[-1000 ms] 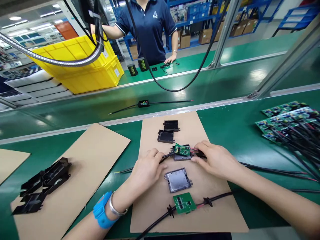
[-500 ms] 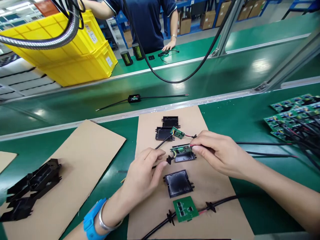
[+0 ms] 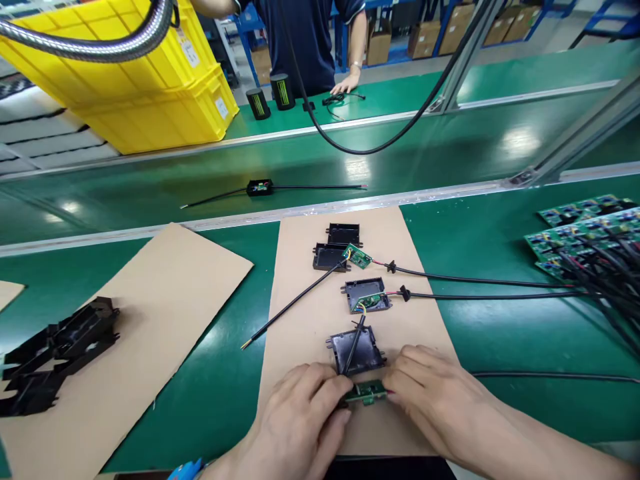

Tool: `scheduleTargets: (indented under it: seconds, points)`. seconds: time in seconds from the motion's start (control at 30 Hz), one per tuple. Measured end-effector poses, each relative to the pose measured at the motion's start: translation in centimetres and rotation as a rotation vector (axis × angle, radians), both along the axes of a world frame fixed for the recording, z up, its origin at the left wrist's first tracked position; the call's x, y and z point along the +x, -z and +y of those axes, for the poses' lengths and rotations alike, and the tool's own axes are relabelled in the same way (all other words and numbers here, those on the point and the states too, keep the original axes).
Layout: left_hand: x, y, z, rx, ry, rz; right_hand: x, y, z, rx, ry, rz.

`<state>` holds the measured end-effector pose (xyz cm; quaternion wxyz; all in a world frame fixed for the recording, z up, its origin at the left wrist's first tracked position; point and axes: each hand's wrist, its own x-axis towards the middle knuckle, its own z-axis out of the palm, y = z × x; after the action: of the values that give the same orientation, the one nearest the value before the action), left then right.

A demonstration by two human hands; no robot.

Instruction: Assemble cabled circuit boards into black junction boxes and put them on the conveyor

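Low over the near end of the cardboard sheet, a green circuit board (image 3: 369, 393) is between my hands. My left hand (image 3: 307, 417) pinches its left end, and my right hand (image 3: 430, 393) grips the right end by the red wire; their fingers hide both ends. Just beyond it lies an open black plastic case (image 3: 367, 349), with a short black cable (image 3: 355, 345) across it. Farther up, a second circuit board (image 3: 371, 302) rests tilted in another black case (image 3: 353, 289). A third board (image 3: 359, 257) leans by two more cases (image 3: 330, 256).
Wired circuit boards (image 3: 590, 233) are piled at the right. Black plastic housings (image 3: 65, 353) lie on the left cardboard (image 3: 170, 293). A wired case (image 3: 260, 187) sits beyond the metal rail. Yellow crates (image 3: 150, 120) and a co-worker's hand (image 3: 347, 83) are at the back.
Both hands have left the middle board and come down toward me to the nearest board, now lifted and turned edge-on. The middle board stays by its case. The view has shifted slightly.
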<state>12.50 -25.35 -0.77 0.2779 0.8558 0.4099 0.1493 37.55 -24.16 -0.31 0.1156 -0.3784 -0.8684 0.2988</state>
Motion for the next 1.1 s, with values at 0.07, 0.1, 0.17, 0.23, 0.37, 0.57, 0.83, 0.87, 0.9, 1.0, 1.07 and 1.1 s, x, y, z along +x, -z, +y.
scheduleTargets:
  seconds: [0.07, 0.1, 0.17, 0.23, 0.37, 0.57, 0.83, 0.87, 0.9, 1.0, 1.07, 1.1]
  points:
    - [-0.4, -1.0, 0.6, -0.139, -0.021, -0.057, 0.0, 0.4, 0.3, -0.042, 0.014, 0.045]
    - [-0.7, -1.5, 1.2, -0.193, -0.040, -0.082, 0.1, 0.5, 0.6, -0.064, 0.026, 0.064]
    - [-1.2, -2.7, 3.2, -0.210, -0.076, -0.099, 0.3, 0.4, 1.2, -0.118, 0.052, 0.086]
    - [-1.6, -3.6, 5.6, -0.072, -0.106, -0.051, 0.5, 0.2, 1.7, -0.177, 0.077, 0.105]
    - [-1.2, -4.1, 8.1, 0.349, -0.188, 0.081, 0.5, -0.6, 2.6, -0.302, 0.134, 0.156]
    - [1.6, -2.8, 3.4, -0.178, -0.068, -0.013, 0.5, -1.9, 3.8, -0.306, 0.200, 0.190]
    - [3.7, -2.2, 3.6, -0.284, -0.266, 0.017, -3.8, -1.2, 2.2, 0.358, 0.356, -0.237]
    - [3.8, -2.5, 3.8, -0.308, -0.276, -0.002, -4.4, -1.3, 1.7, 0.441, 0.342, -0.298]
    - [3.7, -2.7, 4.1, -0.336, -0.279, -0.028, -4.8, -1.5, 1.4, 0.488, 0.302, -0.329]
    - [2.8, -3.3, 4.5, -0.458, -0.251, -0.076, -4.5, -2.2, 1.5, 0.496, 0.115, -0.290]
    - [1.9, -3.5, 4.5, -0.481, -0.216, -0.019, -3.5, -2.6, 2.6, 0.424, -0.002, -0.267]
    - [1.5, -3.5, 4.4, -0.456, -0.198, 0.025, -3.0, -2.7, 3.4, 0.374, -0.046, -0.266]
